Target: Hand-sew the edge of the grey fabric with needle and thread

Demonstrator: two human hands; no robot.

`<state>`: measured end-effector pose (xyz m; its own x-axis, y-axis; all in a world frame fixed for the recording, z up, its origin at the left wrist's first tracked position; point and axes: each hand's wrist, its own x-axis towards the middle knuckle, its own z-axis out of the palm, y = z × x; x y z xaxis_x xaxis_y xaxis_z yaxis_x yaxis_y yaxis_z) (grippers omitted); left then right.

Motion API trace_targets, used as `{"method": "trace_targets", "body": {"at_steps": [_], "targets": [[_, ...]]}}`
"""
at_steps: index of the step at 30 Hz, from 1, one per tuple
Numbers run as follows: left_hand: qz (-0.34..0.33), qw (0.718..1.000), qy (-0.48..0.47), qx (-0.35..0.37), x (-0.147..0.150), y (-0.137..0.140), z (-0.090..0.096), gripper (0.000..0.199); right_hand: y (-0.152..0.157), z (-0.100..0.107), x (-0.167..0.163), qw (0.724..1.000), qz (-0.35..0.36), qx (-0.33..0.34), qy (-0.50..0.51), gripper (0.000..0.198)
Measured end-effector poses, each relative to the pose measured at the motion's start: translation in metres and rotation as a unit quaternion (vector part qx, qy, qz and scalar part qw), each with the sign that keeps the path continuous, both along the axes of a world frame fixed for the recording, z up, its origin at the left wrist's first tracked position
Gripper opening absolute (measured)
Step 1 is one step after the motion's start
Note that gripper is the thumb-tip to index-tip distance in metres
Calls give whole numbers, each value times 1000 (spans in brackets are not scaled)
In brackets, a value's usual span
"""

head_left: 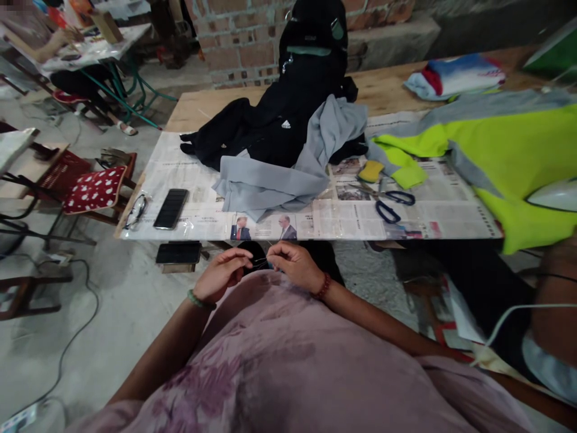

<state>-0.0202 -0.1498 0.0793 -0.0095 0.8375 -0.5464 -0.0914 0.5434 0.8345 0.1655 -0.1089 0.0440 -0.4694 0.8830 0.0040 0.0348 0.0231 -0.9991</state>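
Note:
My left hand point(224, 272), with a green bracelet at its wrist, is in front of my lap just below the table edge. My right hand point(295, 264), wearing a dark red beaded bracelet, faces it a short gap away. Both hands are closed, thumb against fingers. A thin thread-like strand point(259, 263) runs between the two sets of fingertips; its exact kind is too fine to make out. On the table ahead lie a grey cloth piece point(274, 180), a black garment point(265, 129) and scissors point(388, 207) with dark blue handles.
A newspaper-covered table point(202, 219) bears a phone point(170, 208), glasses point(136, 211), a yellow sponge point(370, 171) and a black backpack point(313, 42). At right are a neon-yellow and grey garment point(518, 150) and an iron point(554, 195). Another person point(40, 36) sits far left.

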Motion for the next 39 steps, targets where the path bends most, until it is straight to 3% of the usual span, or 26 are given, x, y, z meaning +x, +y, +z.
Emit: {"method": "trace_targets", "body": {"at_steps": [3, 9, 14, 21, 28, 32, 35, 39], "targets": [[-1, 1000, 4, 31, 0, -2, -1, 34, 0, -1, 0, 1000, -2, -3, -7, 13], [-101, 992, 53, 51, 8, -5, 7, 37, 0, -2, -2, 1000, -16, 4, -15, 12], [-55, 989, 118, 73, 22, 2, 3, 28, 3, -1, -4, 999, -28, -15, -17, 11], [-31, 990, 97, 94, 12, 5, -6, 30, 18, 3, 18, 990, -128, -3, 55, 27], [41, 985, 138, 95, -33, -7, -15, 31, 31, 52, 72, 952, -240, -6, 187, 47], [49, 974, 192, 110, -52, -12, -34, 27, 27, 82, 93, 944, -264, 16, 199, 25], [40, 958, 251, 135, -62, -16, -52, 23, 22, 100, 107, 930, -295, 23, 219, 20], [6, 906, 371, 203, -73, -20, -74, 25, 15, 113, 133, 904, -350, 49, 239, 13]]}}
